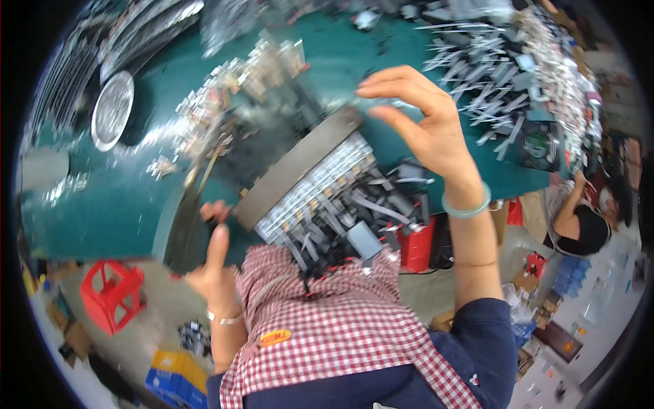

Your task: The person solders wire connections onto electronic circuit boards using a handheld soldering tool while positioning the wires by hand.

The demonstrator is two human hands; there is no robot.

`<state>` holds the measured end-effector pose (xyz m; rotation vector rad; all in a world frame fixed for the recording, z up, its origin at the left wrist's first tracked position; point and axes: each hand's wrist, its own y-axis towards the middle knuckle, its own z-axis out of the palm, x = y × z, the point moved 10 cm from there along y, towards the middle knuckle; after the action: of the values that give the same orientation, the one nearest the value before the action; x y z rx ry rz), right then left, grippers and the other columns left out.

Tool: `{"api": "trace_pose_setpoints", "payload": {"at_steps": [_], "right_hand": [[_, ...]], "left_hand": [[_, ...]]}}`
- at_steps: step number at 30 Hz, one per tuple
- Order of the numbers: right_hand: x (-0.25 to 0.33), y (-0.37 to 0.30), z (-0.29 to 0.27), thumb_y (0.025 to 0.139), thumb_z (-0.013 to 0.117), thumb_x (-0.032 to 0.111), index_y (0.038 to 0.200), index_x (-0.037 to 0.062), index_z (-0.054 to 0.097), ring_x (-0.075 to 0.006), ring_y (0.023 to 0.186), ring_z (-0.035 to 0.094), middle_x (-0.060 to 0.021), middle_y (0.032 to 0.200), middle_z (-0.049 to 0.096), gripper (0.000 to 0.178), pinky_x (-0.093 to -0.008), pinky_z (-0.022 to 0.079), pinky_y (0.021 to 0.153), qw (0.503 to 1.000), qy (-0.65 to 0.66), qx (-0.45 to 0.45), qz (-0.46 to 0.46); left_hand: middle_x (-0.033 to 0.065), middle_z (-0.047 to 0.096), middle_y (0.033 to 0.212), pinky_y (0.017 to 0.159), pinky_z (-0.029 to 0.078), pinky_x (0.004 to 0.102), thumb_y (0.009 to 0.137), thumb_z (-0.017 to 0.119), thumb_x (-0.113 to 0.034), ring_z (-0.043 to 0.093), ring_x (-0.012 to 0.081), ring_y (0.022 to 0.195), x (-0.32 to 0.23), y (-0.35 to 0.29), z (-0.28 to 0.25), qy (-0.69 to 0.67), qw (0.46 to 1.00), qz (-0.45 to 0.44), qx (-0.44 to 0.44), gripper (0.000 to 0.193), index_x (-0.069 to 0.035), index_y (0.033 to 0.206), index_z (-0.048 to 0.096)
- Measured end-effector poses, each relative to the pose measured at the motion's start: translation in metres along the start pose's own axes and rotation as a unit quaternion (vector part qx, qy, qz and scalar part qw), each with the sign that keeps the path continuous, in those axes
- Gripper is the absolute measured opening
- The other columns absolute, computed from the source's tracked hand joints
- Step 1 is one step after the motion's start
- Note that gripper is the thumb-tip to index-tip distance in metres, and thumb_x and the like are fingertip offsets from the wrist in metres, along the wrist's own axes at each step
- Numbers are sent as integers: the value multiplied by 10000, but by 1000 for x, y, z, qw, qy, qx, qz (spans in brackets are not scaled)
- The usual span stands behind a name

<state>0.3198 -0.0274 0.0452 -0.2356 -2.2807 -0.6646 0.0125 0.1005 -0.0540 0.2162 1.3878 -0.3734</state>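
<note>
The left hand [214, 269] and right hand [426, 119] each pinch an edge of a clear plastic bag [272, 129], stretched between both grips above the green table [88, 211].

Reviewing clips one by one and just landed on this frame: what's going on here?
A person at a green table lifts a clear plastic sheet or bag with both bare hands. The right hand pinches its upper edge; the left hand holds its lower edge, thumb up. Beneath sits a tray of small grey parts; more parts are heaped at the table's far right. Another person sits nearby.
</note>
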Motion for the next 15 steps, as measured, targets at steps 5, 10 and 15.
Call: {"api": "trace_pose_setpoints", "payload": {"at_steps": [5,10,15], "right_hand": [[-77,-87,-95,831,676,-27,885,-4,696,-232,762,651,-108,880,668,62,-308,516,699,934,-196,-237,185],[-64,-108,-122,765,667,-40,875,31,679,-257,899,642,-82,933,653,132,-354,513,754,879,-392,-249,110],[-70,-73,-90,658,635,-54,907,48,671,-264,944,625,-63,972,650,272,-381,512,791,875,-479,-65,-42]], "left_hand": [[169,645,1194,841,584,361,880,642,55,666,247,1002,-13,3,-36,52,997,41,-28,401,81,1270,550],[173,630,1216,786,574,338,888,631,60,655,224,958,-28,8,-35,78,996,46,-27,412,78,1288,535],[173,642,1197,756,578,310,879,636,72,666,209,928,-24,7,-16,64,997,51,-4,430,75,1295,524]]}}
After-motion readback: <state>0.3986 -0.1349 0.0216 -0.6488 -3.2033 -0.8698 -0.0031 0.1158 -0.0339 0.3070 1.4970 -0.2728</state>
